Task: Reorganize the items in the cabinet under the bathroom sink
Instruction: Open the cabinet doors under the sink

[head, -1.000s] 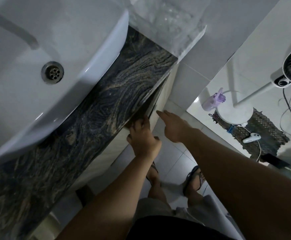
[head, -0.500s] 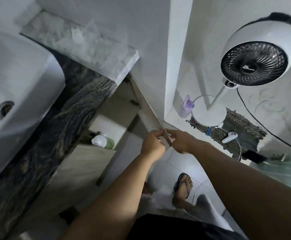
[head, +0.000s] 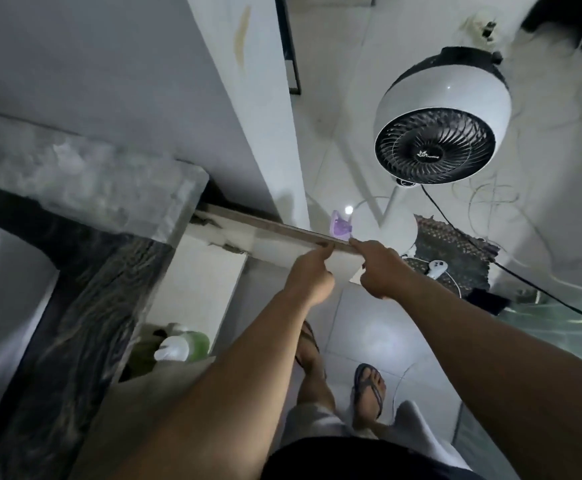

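Now both of your hands are on the top edge of the open cabinet door [head: 275, 227], near its free end. Your left hand [head: 312, 277] pinches that edge with its fingers curled under, thumb and forefinger meeting on the wood. Your right hand [head: 381, 268] sits just beside it, touching the same edge; its forefinger lies along the rim while the other fingers curl in, and whether they actually clamp the door I cannot tell. The two hands are almost touching.

Below and to the left of your left hand the cabinet [head: 196, 289] stands open, and down inside it, near your left forearm, you can see a white-capped bottle [head: 172, 348] right against a green bottle [head: 198, 341]. The dark veined surface [head: 85, 299] runs further left, with the white sink [head: 2, 289] set in it.

Beyond your right hand a white fan [head: 442, 133] stands on the floor, with a small purple bottle [head: 341, 227] just past your fingertips and a white controller [head: 436, 265] on a dark mat [head: 456, 251].
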